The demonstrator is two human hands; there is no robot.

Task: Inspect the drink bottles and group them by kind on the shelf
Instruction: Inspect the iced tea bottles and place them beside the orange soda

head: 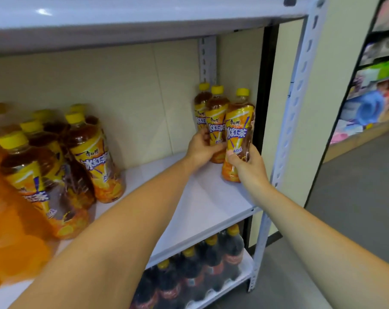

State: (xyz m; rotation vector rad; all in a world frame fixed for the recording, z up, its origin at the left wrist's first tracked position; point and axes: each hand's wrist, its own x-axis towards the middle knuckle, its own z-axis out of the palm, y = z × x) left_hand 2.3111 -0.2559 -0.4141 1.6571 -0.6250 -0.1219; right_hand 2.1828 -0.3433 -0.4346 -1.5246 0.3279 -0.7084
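grip the front tea bottle (239, 130) low with the right hand (248, 166), fingers and thumb wrapped round the bottom of its label, and steady the middle bottle (217, 117) with the left hand (202, 148), curled round its lower body just beside. look for both at the far right end of the middle shelf (200, 208), in a short file with a third bottle (202, 101) behind, near the rear post (208, 61). treat the front tea bottle as not yet settled: leaning a little, base either on the shelf or just off it, hard to say which. set that base down flat before loosening anything, then turn the label to face outward like its neighbours. slide rather than lift for the last nudge, bringing it snug against the middle bottle without knocking the file backward. mind the open right side by the front post (300, 85) and the front lip of the shelf; tall, narrow, full bottles probably tip easily there. release one hand at a time, right first, left only after a check for wobble. afterwards, judging by the layout, fetch more from the cluster of matching yellow-capped bottles (93, 152) well apart on the left, leave the blurred orange drink (10, 237) at the far left out of this row, and ignore the dark bottles (211, 264) one level down.
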